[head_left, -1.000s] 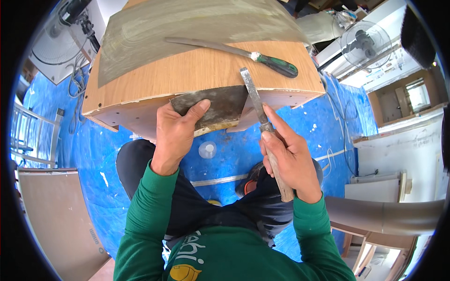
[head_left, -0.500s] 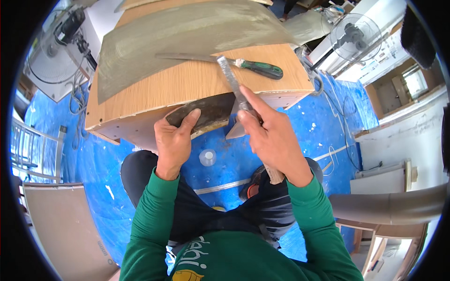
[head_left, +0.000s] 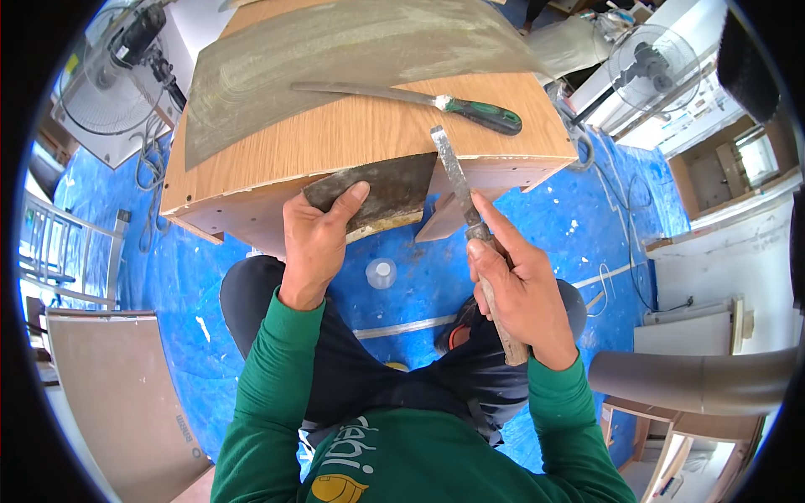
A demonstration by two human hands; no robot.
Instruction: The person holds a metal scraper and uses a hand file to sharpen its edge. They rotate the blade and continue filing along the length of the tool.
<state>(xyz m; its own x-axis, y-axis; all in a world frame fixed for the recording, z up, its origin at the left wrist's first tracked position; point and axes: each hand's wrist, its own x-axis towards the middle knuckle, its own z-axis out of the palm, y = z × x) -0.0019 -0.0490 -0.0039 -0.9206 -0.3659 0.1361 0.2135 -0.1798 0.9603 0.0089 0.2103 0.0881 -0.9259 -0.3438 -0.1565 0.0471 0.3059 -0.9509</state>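
Note:
My left hand [head_left: 319, 239] pinches a dark flat piece [head_left: 381, 194] with a pale, crusty lower edge, thumb on its upper face. That piece rests against the front edge of a wood-grain cabinet or box [head_left: 277, 142]. In my right hand [head_left: 524, 289] is a chisel [head_left: 457, 180] with a worn wooden handle, its spattered metal blade pointing away from me. My index finger lies along the blade's base. The chisel's tip is just right of the dark piece's upper corner. On the wood top lies a file [head_left: 411, 99] with a green and black handle.
A grey-brown sheet [head_left: 352, 46] covers the far part of the wood top. Fans stand at far left [head_left: 109, 84] and far right [head_left: 650, 71]. Blue sheeting [head_left: 189, 285] covers the floor, with a clear bottle [head_left: 381, 273] between my feet. A brown panel [head_left: 117, 394] is at left.
My right hand has drawn the chisel to the right and toward me, off the dark piece. The left hand keeps its pinch on that piece. The whole view has shifted slightly.

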